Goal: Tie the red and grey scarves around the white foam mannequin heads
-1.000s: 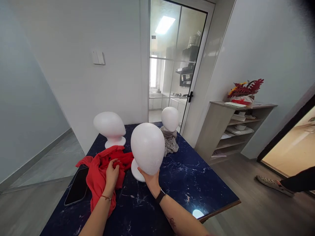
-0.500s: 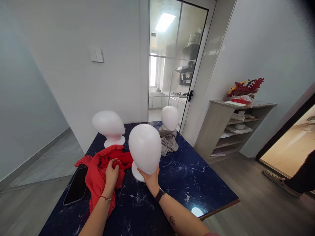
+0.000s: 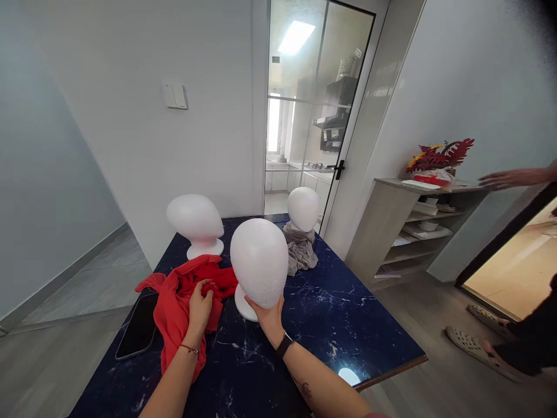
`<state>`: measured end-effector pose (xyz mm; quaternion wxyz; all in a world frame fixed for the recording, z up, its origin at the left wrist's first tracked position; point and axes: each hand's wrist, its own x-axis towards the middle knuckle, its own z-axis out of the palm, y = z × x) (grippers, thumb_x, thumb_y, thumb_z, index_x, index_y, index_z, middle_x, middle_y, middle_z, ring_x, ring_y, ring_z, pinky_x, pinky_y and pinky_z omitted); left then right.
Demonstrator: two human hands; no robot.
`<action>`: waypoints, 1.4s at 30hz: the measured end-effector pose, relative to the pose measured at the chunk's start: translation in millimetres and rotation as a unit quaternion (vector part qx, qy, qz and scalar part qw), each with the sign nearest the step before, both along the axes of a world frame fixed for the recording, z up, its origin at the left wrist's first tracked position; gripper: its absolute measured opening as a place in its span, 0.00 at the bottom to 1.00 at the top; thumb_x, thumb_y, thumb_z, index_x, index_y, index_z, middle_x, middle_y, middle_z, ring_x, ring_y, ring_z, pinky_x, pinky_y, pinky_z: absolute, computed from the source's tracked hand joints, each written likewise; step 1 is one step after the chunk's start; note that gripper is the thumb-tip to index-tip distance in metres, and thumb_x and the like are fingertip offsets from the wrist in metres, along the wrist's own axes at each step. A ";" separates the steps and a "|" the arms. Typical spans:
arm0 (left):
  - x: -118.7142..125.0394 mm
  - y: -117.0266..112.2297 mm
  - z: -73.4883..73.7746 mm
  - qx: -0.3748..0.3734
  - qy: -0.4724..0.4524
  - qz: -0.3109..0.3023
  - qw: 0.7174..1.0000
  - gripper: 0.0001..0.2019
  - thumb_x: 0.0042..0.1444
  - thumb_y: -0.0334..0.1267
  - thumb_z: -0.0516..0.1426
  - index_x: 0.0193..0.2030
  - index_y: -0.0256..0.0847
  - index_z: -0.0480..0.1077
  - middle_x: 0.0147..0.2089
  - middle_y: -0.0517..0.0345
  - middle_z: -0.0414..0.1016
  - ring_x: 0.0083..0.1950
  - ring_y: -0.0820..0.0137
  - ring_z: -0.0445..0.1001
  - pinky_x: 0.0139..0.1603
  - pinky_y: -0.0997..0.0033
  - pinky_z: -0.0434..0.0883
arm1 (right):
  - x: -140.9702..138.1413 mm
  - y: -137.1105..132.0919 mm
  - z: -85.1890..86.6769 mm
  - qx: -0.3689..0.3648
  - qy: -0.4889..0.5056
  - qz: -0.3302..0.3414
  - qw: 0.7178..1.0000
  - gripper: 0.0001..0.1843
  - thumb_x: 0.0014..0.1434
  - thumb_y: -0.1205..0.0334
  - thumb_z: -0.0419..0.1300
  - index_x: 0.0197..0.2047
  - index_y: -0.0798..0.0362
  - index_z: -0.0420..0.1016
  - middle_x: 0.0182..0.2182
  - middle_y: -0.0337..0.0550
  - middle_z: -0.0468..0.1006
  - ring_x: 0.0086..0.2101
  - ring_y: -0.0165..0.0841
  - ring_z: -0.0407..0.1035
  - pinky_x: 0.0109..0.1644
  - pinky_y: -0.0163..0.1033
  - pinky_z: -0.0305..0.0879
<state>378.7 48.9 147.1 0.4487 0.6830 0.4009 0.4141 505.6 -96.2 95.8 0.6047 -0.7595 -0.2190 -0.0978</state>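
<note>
A white foam mannequin head (image 3: 260, 258) stands near the middle of the table on its round base. My right hand (image 3: 270, 318) is wrapped round its neck, under the chin, with most fingers hidden behind it. Left of it lies a crumpled red scarf (image 3: 172, 310). My left hand (image 3: 201, 302) rests on this scarf with curled fingers pinching some of the cloth. Behind the scarf stands a second foam head (image 3: 195, 215), turned sideways. At the far side a third foam head (image 3: 303, 208) has a grey scarf (image 3: 301, 252) around its neck.
A black phone (image 3: 137, 328) lies at the dark blue marbled table's (image 3: 339, 325) left edge, partly under the red scarf. Beyond are a glass door (image 3: 300, 133) and a low shelf (image 3: 369, 226). At right, another person's hand (image 3: 517, 177) reaches over the shelf, their shoes (image 3: 474, 345) below.
At right, the other person has come further into view, with an arm now over the shelf and a second shoe showing. My hands keep their holds; the view has shifted slightly.
</note>
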 end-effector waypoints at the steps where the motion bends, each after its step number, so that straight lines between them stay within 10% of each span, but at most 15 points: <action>1: 0.1 0.1 -0.1 -0.001 -0.002 0.000 1.000 0.15 0.45 0.37 0.51 0.42 0.39 0.66 0.42 0.49 0.76 0.43 0.62 0.77 0.46 0.60 0.73 | 0.0 -0.1 0.7 0.001 0.000 0.000 1.000 0.58 0.32 0.33 0.68 0.60 0.59 0.59 0.56 0.62 0.66 0.57 0.53 0.58 0.59 0.57 0.56; 31: 3.0 1.1 -7.2 0.081 0.046 0.003 0.996 0.16 0.48 0.34 0.50 0.46 0.38 0.66 0.44 0.48 0.75 0.45 0.61 0.75 0.51 0.57 0.71 | -12.1 1.9 0.6 0.004 0.022 0.015 1.000 0.57 0.31 0.33 0.67 0.59 0.60 0.60 0.55 0.62 0.67 0.56 0.52 0.59 0.59 0.57 0.58; 37: 0.8 -12.6 2.0 0.279 0.179 0.104 0.938 0.20 0.55 0.35 0.50 0.54 0.34 0.66 0.59 0.41 0.64 0.63 0.55 0.60 0.63 0.51 0.59 | -12.5 1.4 3.4 -0.002 0.020 0.015 1.000 0.56 0.32 0.33 0.67 0.58 0.60 0.62 0.54 0.61 0.69 0.56 0.52 0.60 0.58 0.55 0.59; 42: -0.7 -16.1 0.1 0.273 0.324 0.132 0.896 0.25 0.58 0.42 0.51 0.61 0.34 0.63 0.67 0.39 0.54 0.69 0.45 0.47 0.65 0.39 0.48 | -12.2 -0.5 4.5 -0.003 0.019 0.023 1.000 0.56 0.32 0.32 0.66 0.58 0.60 0.62 0.54 0.62 0.69 0.55 0.52 0.61 0.58 0.56 0.59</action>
